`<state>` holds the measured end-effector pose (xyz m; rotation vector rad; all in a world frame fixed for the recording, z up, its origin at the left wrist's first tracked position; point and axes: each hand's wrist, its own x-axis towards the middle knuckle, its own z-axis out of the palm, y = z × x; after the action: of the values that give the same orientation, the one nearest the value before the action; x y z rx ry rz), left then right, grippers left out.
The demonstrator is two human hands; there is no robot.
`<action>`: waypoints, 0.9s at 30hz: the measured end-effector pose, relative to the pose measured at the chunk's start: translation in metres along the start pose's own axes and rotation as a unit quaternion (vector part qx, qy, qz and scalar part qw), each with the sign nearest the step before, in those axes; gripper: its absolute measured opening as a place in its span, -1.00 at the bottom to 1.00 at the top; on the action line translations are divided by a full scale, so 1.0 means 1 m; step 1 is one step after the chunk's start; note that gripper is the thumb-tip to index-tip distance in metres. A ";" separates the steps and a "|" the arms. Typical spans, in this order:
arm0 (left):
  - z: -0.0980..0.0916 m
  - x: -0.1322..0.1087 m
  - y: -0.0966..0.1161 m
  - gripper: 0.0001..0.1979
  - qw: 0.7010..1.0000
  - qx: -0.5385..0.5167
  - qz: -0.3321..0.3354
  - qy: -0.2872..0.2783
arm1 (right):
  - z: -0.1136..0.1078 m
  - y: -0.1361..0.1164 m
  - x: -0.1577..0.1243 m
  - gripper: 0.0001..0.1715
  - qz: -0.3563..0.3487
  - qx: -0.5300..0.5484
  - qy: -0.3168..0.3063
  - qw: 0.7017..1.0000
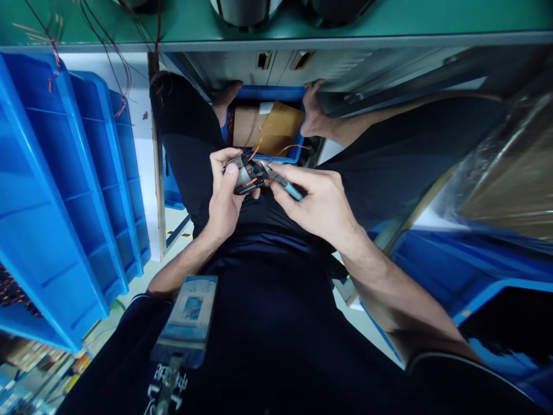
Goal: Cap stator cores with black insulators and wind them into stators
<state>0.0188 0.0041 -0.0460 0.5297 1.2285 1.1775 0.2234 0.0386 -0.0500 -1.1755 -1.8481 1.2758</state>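
Observation:
My left hand (225,190) is closed around a motor stator (245,174), a grey ring with black plastic ends and copper-coloured windings inside. Thin copper wires (260,141) stick out of it toward the far side. In my right hand (317,199) is a pair of small pliers (290,188) with a blue handle. Their metal jaws point left and sit at the stator's right end. Whether they grip a wire is too small to tell. Both hands are above my lap.
Below, between my feet, stands a blue bin (298,151) with cardboard pieces (283,128). A green workbench (410,23) spans the far side, with loose wires hanging at its left. Stacked blue crates (56,190) rise at left; another blue crate (510,285) is at right.

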 end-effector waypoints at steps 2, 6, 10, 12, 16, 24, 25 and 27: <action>0.003 0.000 0.002 -0.54 1.000 0.000 0.010 0.004 | -0.001 0.001 -0.001 -0.28 -0.007 -0.030 -0.008 0.999; 0.008 0.001 0.003 -0.53 1.000 -0.005 0.031 0.002 | -0.002 0.000 -0.001 -0.19 -0.009 -0.062 -0.033 0.998; 0.010 0.001 0.001 -0.56 0.999 -0.005 0.045 -0.006 | -0.003 -0.005 -0.001 -0.15 -0.008 -0.060 -0.041 0.997; 0.010 -0.001 0.001 -0.57 0.999 0.009 0.043 -0.013 | -0.003 -0.008 -0.001 -0.15 -0.009 -0.065 -0.035 0.997; 0.006 -0.005 0.000 -0.53 0.999 0.041 0.022 0.004 | -0.001 -0.012 0.000 -0.32 0.000 -0.059 -0.003 0.998; 0.010 -0.002 0.000 -0.45 0.999 0.001 -0.011 0.045 | 0.002 0.002 0.003 -0.32 0.029 -0.048 -0.007 0.998; 0.011 -0.001 0.003 -0.47 0.999 -0.002 -0.019 0.047 | 0.002 0.003 0.002 -0.26 0.026 -0.062 -0.012 0.998; 0.014 0.001 0.007 -0.52 0.999 -0.007 -0.026 0.046 | 0.002 0.003 0.001 -0.18 0.019 -0.094 -0.022 0.995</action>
<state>0.0284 0.0112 -0.0361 0.4349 1.3036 1.1770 0.2219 0.0387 -0.0534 -1.2958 -2.0223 1.1780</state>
